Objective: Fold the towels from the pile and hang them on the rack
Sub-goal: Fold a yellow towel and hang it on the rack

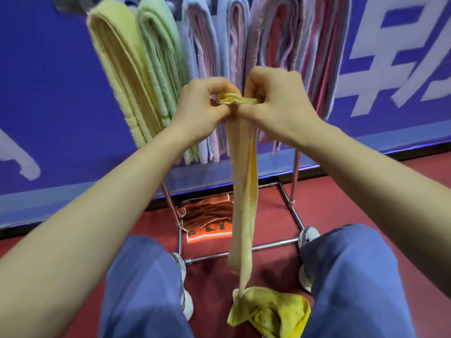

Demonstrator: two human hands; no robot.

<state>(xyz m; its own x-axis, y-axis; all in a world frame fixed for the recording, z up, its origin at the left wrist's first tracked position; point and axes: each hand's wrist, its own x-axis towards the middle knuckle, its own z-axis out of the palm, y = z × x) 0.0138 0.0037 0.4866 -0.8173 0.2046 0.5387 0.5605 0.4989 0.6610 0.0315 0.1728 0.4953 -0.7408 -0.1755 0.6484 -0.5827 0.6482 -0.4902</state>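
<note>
Dark red floor [366, 196], chrome rack base [273, 244] standing on it, orange cloth [207, 220] lying within the base

Hidden parts
Top of the rack [275, 244] runs past the upper edge; the yellow towel [244, 191] covers part of the orange cloth [207, 220].

Loose blue trousers [353, 276] cover both legs; white-grey trainers [308, 236] with darker panels show beside the trousers; forearms [109, 203] are bare.

Hands: two, left hand [205, 106] and right hand [275, 101].
Rack [244, 250]: one.
Hung yellow towel [117, 69]: one.
Hung green towel [158, 57]: one.
Blue and pink towels [234, 40]: several, number unclear.
Held yellow towel [244, 191]: one.
Orange towel [207, 220]: one.
</note>
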